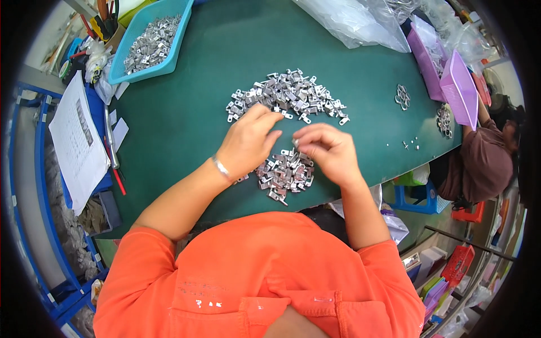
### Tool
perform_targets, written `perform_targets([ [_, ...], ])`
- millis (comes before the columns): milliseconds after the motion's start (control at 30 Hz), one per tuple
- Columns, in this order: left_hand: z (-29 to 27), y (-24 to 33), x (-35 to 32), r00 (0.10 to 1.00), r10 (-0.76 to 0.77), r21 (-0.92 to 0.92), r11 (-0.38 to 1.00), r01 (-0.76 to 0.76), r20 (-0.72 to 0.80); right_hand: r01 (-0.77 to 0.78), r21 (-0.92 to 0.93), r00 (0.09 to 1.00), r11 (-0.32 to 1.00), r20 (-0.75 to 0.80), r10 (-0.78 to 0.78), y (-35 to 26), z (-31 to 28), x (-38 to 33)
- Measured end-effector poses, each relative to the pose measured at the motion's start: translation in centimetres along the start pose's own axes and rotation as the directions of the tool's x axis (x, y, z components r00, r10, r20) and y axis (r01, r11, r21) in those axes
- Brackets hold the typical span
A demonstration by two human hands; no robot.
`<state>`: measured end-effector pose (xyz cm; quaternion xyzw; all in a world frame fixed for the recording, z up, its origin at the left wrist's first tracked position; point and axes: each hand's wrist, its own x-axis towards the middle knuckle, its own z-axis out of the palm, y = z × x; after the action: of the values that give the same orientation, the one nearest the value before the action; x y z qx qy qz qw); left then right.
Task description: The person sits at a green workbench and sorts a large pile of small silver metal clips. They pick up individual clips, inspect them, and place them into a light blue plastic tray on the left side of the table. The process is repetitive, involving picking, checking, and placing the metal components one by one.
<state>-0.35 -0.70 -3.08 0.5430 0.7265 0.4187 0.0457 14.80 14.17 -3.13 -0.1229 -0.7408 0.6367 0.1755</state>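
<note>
silver stamped metal lugs (286,174), small heap under hands

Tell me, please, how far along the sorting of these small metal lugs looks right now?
A smaller pile lies near the table edge between the hands, seemingly already handled. The right hand pinches one lug at its fingertips, while the left hand reaches into the larger pile. That pile and the blue tray of lugs look untouched.
</note>
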Motion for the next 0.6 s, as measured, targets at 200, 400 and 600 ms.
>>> perform_targets([
  [200, 2.4, -1.5, 1.9, 0.998, 0.058, 0.166, 0.984, -0.056, -0.007, 0.203, -0.579, 0.964, 0.790, -0.025, -0.266, 0.2, -0.1, 1.0],
  [400, 2.3, -1.5, 1.3, 0.988, 0.147, 0.122, 0.981, -0.150, 0.038, 0.076, -0.852, 0.943, 0.518, -0.107, -0.315, 2.4, 0.7, 2.5],
  [600, 0.7, 0.4, 0.6, 0.956, -0.241, -0.253, 0.927, 0.278, 0.168, -0.109, -0.437, 0.980, 0.893, -0.197, 0.023, 1.1, -0.7, 1.2],
])
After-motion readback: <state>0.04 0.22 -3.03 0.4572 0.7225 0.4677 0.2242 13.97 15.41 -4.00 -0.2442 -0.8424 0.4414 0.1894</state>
